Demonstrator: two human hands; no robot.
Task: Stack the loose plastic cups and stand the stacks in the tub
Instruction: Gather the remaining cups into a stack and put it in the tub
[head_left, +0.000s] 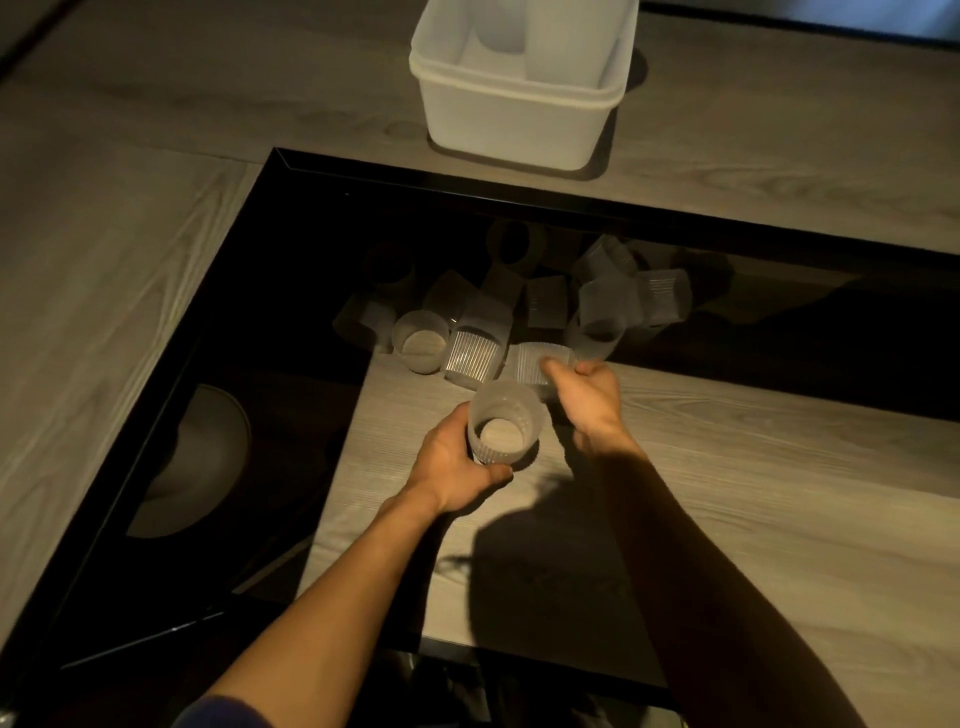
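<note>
Our left hand curled round an upright cup, our right hand pinching a toppled cup at the loose pile's near edge, open tabletop rightward, tub beyond the black frame, pale stacks standing inside.

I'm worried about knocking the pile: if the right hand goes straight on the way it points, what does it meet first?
Probably the ribbed cup lying on its side, just beyond the fingertips of the right hand; they may touch, depth is unclear.
</note>
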